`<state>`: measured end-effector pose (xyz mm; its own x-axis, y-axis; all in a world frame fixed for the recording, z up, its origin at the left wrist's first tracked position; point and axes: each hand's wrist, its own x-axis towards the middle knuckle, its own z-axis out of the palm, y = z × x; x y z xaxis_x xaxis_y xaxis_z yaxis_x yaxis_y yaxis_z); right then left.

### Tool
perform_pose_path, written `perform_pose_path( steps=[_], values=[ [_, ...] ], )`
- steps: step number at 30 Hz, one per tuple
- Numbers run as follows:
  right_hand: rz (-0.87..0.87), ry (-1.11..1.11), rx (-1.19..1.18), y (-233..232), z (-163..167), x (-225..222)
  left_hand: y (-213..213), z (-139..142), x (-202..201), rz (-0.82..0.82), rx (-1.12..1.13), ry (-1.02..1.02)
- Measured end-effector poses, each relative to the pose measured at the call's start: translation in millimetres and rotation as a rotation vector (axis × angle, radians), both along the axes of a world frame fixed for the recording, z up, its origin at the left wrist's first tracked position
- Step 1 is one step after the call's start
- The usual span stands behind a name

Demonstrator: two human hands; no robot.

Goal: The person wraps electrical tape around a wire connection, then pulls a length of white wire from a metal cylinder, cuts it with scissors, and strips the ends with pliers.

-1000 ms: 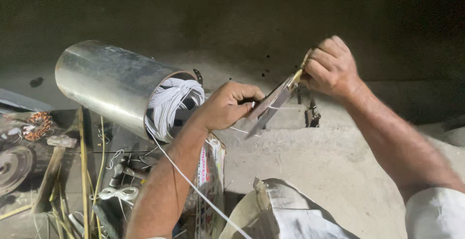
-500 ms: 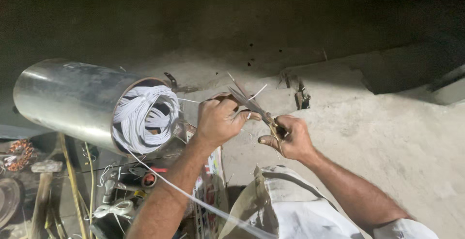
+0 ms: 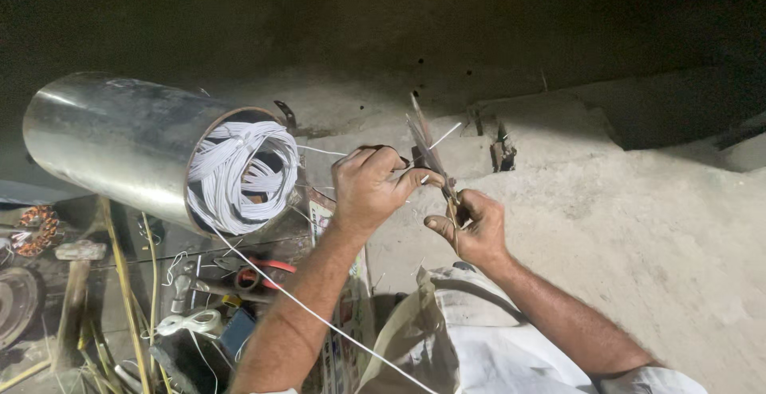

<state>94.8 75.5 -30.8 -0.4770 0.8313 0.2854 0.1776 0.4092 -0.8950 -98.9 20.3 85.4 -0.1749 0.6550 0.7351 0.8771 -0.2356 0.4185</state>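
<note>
My left hand pinches a thin white cord that runs from a coil of white cord packed inside a metal cylinder lying on its side. My right hand is closed on the lower end of a narrow metal strip that points up and away, just right of my left fingers. The white cord crosses the strip between both hands. Another length of white cord runs down along my left forearm.
Left of me lie a hammer, red-handled pliers, bamboo sticks and a copper wire winding. A pale sack rests against my lap. Sandy ground stretches right; a small metal piece stands in it.
My right hand has come down from the upper right to just beside my left hand, bringing the metal strip upright. The view has shifted right, so the cylinder sits further left.
</note>
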Motion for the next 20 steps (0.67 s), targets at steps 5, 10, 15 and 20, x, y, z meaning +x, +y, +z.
perform_pose_path(
  steps=[5,10,15,20],
  values=[
    [-0.053,0.202,0.078,2,-14,9,4,-1,12,0.088,0.044,0.048],
    [-0.105,0.381,-0.136,26,-10,34,3,3,19,0.128,-0.024,0.048],
    [0.043,0.366,-0.37,29,-7,52,-6,14,28,0.102,-0.095,0.107],
    [0.216,-0.008,-0.23,31,-27,70,-14,32,36,0.071,-0.15,0.189]
  ],
)
